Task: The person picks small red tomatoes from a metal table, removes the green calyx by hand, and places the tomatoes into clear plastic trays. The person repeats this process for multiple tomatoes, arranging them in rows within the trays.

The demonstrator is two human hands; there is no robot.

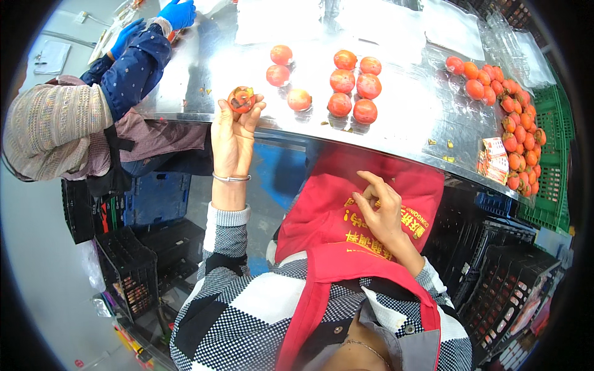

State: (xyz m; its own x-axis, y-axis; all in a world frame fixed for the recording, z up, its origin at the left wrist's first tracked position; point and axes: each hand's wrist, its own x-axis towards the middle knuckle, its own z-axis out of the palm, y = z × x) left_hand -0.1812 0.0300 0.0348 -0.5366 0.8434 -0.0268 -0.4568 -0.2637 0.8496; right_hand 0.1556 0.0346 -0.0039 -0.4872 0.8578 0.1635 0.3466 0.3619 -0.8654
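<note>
Standing near the packing spot. The person's left hand (235, 139) is raised at the near edge of a shiny metal surface (408, 127), palm up, a bangle at the wrist. Its fingers (255, 107) and thumb close around a single orange-red fruit (241, 99), leafy end turned to view, with dark patches around the yellowish middle. Cannot tell whether the fruit clears the metal.

Right hand (382, 207) in front of the red apron (322, 207), short of the surface. Fingers half curled, thumb a little apart from the forefinger, nothing in them.

On the surface, just right of the held fruit: a loose trio (278, 75), two near each other and one nearer the person. Right again, a block of six (342, 81), two columns of three. Far right, a heap of fruit (520, 133) with a printed paper packet (493, 159) beside it; a green crate (550, 139) stands past that end. White sheets (278, 21) lie along the far side, clear plastic packaging (504, 43) behind the heap. Leaf scraps (448, 159) near the front edge.

At left, a co-worker (55, 130) in blue gloves (178, 13) reaches over the same surface.
</note>
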